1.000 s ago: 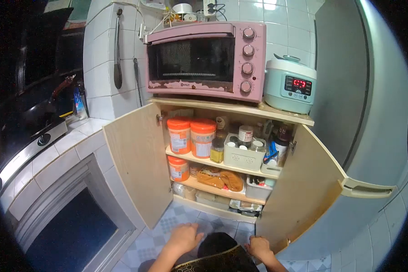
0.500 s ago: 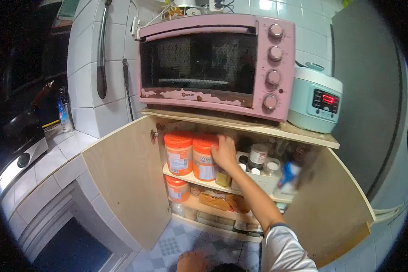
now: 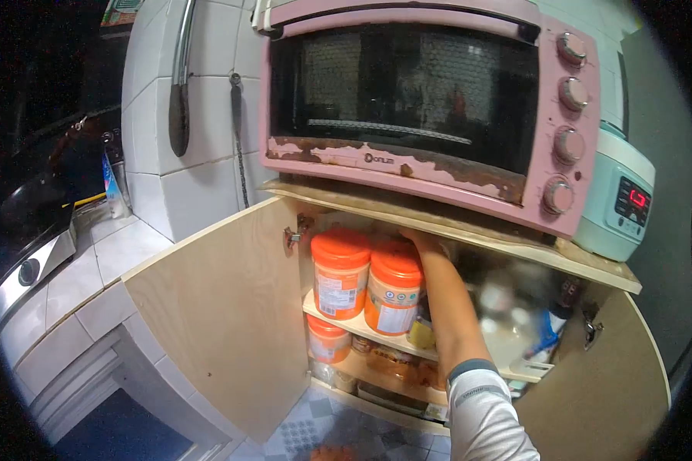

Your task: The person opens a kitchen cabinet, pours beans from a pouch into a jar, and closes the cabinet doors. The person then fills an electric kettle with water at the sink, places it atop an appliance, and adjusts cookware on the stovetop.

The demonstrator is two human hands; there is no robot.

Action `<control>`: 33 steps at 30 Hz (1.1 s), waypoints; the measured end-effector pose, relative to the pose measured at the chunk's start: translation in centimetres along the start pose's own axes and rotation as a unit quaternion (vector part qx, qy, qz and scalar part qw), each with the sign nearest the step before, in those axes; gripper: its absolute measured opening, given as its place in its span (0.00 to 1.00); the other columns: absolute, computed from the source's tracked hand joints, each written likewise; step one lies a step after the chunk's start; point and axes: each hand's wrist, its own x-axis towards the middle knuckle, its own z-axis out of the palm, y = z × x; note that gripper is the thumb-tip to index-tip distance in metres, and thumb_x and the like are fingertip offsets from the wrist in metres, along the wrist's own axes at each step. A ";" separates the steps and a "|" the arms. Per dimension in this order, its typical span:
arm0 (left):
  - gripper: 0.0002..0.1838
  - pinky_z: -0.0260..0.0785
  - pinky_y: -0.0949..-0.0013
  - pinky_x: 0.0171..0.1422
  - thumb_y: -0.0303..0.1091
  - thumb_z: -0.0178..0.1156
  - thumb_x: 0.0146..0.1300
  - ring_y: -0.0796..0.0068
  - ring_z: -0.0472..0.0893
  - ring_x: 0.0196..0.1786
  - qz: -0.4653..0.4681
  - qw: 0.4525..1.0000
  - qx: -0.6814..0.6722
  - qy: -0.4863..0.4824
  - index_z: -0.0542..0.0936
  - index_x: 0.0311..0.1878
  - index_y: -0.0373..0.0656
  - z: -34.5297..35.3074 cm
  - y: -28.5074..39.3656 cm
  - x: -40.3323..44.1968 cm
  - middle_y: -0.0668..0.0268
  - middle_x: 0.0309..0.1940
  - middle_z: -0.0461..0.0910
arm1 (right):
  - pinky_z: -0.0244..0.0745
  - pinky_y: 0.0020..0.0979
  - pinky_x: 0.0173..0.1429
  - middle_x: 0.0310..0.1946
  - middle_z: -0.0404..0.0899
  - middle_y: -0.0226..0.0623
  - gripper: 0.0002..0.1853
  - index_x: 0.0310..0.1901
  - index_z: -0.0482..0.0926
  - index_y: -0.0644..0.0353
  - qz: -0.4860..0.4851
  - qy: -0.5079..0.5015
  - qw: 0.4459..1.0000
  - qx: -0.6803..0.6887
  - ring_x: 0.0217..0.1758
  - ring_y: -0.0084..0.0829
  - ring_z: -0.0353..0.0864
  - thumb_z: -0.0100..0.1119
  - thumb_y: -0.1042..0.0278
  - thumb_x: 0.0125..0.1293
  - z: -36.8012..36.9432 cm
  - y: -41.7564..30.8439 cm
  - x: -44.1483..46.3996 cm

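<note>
We are looking down into an open cabinet (image 3: 215, 315), with a pink oven (image 3: 407, 100) sitting on its top board (image 3: 346, 201). The right forearm (image 3: 455, 319), in a white sleeve (image 3: 488, 415), is extending over the upper shelf (image 3: 357, 327), and the right hand (image 3: 418, 236) is showing only in part, just beneath the board. The right jar (image 3: 394, 296), orange-lidded, is standing upright on that shelf, its long axis vertical, close beside the forearm's left side.

We are judging depth to be the relation that matters: the hand is lying above the back right of the lid, so the jar is standing lower, nearer to us and slightly left of the fingers. These are hiding behind the lid and in shadow; we cannot tell whether they are apart, together or closed on anything, nor whether they are touching the jar.

The left jar (image 3: 338, 276), also orange-lidded, is standing just beside its neighbour, farther from the hand. The right hand is clearly the nearer one; at the bottom edge, a blurred patch (image 3: 332, 453) is showing, possibly the left hand, but we cannot tell.
</note>
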 end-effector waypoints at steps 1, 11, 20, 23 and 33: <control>0.11 0.71 0.59 0.42 0.33 0.52 0.53 0.61 0.78 0.36 -0.006 1.000 0.000 0.004 0.79 0.36 0.40 0.8 -0.4 0.2 0.59 0.33 0.78 | 0.57 0.44 0.63 0.55 0.70 0.42 0.24 0.53 0.73 0.48 0.012 -0.009 1.000 -0.001 0.59 0.46 0.65 0.49 0.47 0.58 -0.4 -0.6 0.3; 0.11 0.71 0.57 0.45 0.34 0.53 0.56 0.55 0.78 0.43 -0.049 0.997 -0.054 -0.037 0.81 0.36 0.39 0.1 -0.6 1.2 0.54 0.38 0.79 | 0.56 0.41 0.64 0.57 0.68 0.43 0.26 0.55 0.70 0.55 0.062 -0.080 0.995 0.000 0.61 0.45 0.64 0.55 0.52 0.55 -4.0 -2.8 0.8; 0.16 0.69 0.57 0.49 0.43 0.52 0.58 0.54 0.77 0.43 0.007 0.989 0.009 -0.149 0.78 0.39 0.40 -1.4 -0.1 1.3 0.54 0.38 0.78 | 0.55 0.39 0.65 0.58 0.66 0.45 0.29 0.56 0.68 0.61 0.014 -0.042 0.994 0.095 0.62 0.45 0.62 0.60 0.57 0.53 -11.6 -11.0 -5.7; 0.18 0.70 0.55 0.47 0.47 0.54 0.56 0.51 0.78 0.39 0.006 0.990 0.007 -0.142 0.76 0.38 0.41 -0.8 -0.6 1.5 0.53 0.33 0.78 | 0.64 0.35 0.57 0.52 0.72 0.46 0.32 0.52 0.70 0.68 0.116 0.004 0.963 0.243 0.51 0.38 0.73 0.65 0.55 0.48 -13.6 -11.4 -8.5; 0.33 0.60 0.56 0.59 0.43 0.62 0.52 0.54 0.69 0.54 0.048 0.954 -0.222 0.195 0.63 0.58 0.35 -4.0 0.6 1.2 0.49 0.53 0.68 | 0.63 0.29 0.57 0.47 0.70 0.37 0.22 0.52 0.62 0.62 0.191 -0.080 0.664 0.719 0.51 0.23 0.69 0.56 0.63 0.61 -21.2 -16.9 -25.0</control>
